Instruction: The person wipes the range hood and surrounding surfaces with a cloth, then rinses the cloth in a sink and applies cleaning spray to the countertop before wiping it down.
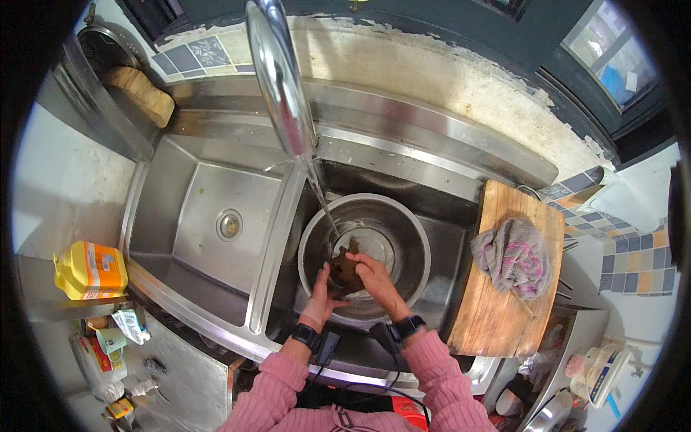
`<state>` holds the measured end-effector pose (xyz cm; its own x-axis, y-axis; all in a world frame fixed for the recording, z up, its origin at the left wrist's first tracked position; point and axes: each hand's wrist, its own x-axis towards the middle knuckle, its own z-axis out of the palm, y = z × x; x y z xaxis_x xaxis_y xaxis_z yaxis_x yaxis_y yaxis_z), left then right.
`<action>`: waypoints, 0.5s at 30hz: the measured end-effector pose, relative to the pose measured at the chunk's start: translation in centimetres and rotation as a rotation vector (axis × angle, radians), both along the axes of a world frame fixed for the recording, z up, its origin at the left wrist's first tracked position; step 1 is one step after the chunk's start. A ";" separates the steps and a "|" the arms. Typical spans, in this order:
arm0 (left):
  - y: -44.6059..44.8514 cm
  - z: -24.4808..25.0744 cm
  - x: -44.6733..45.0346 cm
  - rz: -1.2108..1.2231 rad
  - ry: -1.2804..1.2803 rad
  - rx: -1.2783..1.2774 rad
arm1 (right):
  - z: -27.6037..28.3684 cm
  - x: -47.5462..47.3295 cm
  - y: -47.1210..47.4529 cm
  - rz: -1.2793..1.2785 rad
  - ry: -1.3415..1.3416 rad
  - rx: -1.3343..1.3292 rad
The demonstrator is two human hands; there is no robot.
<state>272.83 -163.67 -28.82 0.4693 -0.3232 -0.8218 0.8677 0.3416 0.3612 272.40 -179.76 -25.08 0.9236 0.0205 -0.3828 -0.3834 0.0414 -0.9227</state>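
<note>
A steel basin point(422, 237) stands in the right bowl of a double stainless steel sink, with some water in it. My right hand point(376, 278) pinches a dark brown, limp, wet piece point(345, 268) over the basin; what it is I cannot tell. Beside the piece's left edge, my left hand point(320, 302) has its fingers extended and thumb apart. Whether its fingertips touch the piece is unclear. From the chrome faucet point(280, 92), a stream of water point(322, 197) runs down into the basin near the piece.
A wooden cutting board point(502, 202) lies across the sink's right end, bearing a crumpled grey-and-pink cloth point(513, 256). The left sink bowl point(232, 189) has a drain. A yellow jug point(89, 270) stands at left. Cables point(398, 372) hang from black wrist devices point(306, 337).
</note>
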 end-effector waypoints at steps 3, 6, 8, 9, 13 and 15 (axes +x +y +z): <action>-0.5 -0.7 0.6 0.124 -0.092 -0.180 | 6.1 -1.8 1.3 -0.056 0.013 0.296; -1.8 -0.2 0.7 0.077 -0.235 -0.273 | 7.4 -2.6 2.8 -0.070 -0.085 0.167; -2.8 0.1 1.1 0.114 -0.198 -0.503 | 6.5 -2.2 3.8 -0.075 -0.191 -0.147; -2.2 -1.4 0.6 -0.011 -0.410 -0.341 | 5.8 -1.7 4.4 -0.108 -0.269 -0.296; -3.3 -2.4 -0.9 -0.063 -0.455 -0.020 | 3.2 0.3 3.2 -0.233 -0.325 -0.637; -4.5 2.0 -0.5 0.127 -0.102 -0.012 | 1.5 1.2 0.7 -0.322 -0.154 -0.594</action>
